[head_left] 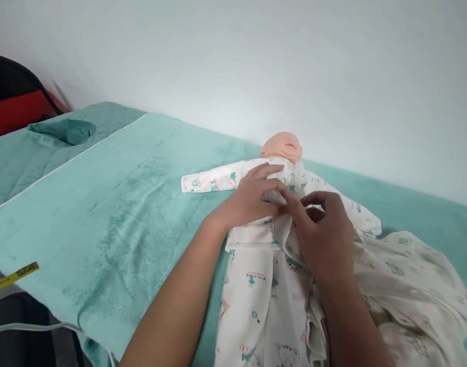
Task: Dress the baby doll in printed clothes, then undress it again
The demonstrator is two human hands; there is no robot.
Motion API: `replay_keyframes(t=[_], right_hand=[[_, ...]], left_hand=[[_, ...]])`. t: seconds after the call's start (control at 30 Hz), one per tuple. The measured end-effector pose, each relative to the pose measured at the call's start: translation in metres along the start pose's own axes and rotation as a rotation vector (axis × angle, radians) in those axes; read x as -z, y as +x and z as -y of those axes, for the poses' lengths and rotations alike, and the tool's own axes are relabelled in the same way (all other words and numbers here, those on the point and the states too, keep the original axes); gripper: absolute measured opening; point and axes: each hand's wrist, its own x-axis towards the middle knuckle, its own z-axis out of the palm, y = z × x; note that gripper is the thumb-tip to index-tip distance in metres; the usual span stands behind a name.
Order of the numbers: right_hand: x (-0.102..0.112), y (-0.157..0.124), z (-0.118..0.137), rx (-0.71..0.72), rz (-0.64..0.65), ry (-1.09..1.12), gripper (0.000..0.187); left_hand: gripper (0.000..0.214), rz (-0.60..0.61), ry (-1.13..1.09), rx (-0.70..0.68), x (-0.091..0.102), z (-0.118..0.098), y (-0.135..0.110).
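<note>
A baby doll (282,145) lies on its back in a white baby shirt (252,235) printed with small animals and teal figures. My left hand (258,196) rests on the chest, its outer fingers stretched over the cloth while thumb and index finger pinch at the front opening. My right hand (323,232) meets it there, closed in a pinch on the shirt's front edge. Between the fingertips the exact spot of cloth is hidden. Matching white printed pants (249,300) extend below the shirt toward me. The doll's sleeves lie spread to both sides.
Teal plush bedding (114,204) covers the bed beside a white wall (233,66). Right of the doll lies a crumpled pale printed cloth (413,285). A red and black item (19,102) stands far left, with a yellow strip (14,278) and pale cord (34,327) nearer.
</note>
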Motion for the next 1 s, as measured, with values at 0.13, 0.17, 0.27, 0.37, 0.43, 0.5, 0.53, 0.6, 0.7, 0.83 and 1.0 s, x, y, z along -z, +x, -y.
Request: replay_keyframes(t=[0.13, 0.17, 0.27, 0.37, 0.43, 0.5, 0.53, 0.6, 0.7, 0.83, 1.0], right_hand=[[0.01, -0.003, -0.002, 0.041, 0.143, -0.166, 0.034], [0.012, -0.003, -0.002, 0.057, 0.188, -0.179, 0.031], [0.015, -0.001, -0.001, 0.095, 0.272, -0.207, 0.023], [0.015, 0.001, -0.002, 0.107, 0.272, -0.197, 0.02], [0.015, 0.003, -0.005, 0.088, 0.286, -0.157, 0.02], [0.016, 0.005, -0.008, 0.052, 0.306, -0.114, 0.021], [0.017, 0.006, -0.01, 0.035, 0.313, -0.095, 0.021], [0.019, 0.008, -0.011, 0.016, 0.326, -0.055, 0.019], [0.022, 0.01, -0.011, -0.022, 0.361, 0.018, 0.016], [0.024, 0.011, -0.012, -0.129, 0.404, 0.124, 0.015], [0.017, 0.012, -0.022, -0.152, 0.336, 0.255, 0.016]], left_hand=[[0.018, -0.005, 0.025, -0.015, -0.001, 0.001, 0.0], [0.017, -0.006, 0.026, -0.014, -0.001, 0.001, 0.0], [0.012, -0.007, 0.013, -0.013, 0.0, 0.001, 0.0], [0.011, -0.005, 0.005, -0.017, 0.001, 0.001, 0.0], [0.011, -0.006, 0.002, -0.023, 0.001, 0.0, -0.001], [0.011, -0.013, -0.001, -0.026, 0.001, -0.001, -0.001], [0.011, -0.016, -0.002, -0.024, 0.001, -0.001, -0.001], [0.012, -0.019, 0.002, -0.019, 0.0, -0.001, 0.0], [0.011, -0.021, 0.011, -0.03, -0.001, 0.0, 0.0], [0.011, -0.03, 0.013, -0.057, -0.001, 0.002, 0.0], [0.012, -0.062, 0.0, -0.056, -0.003, 0.003, -0.001]])
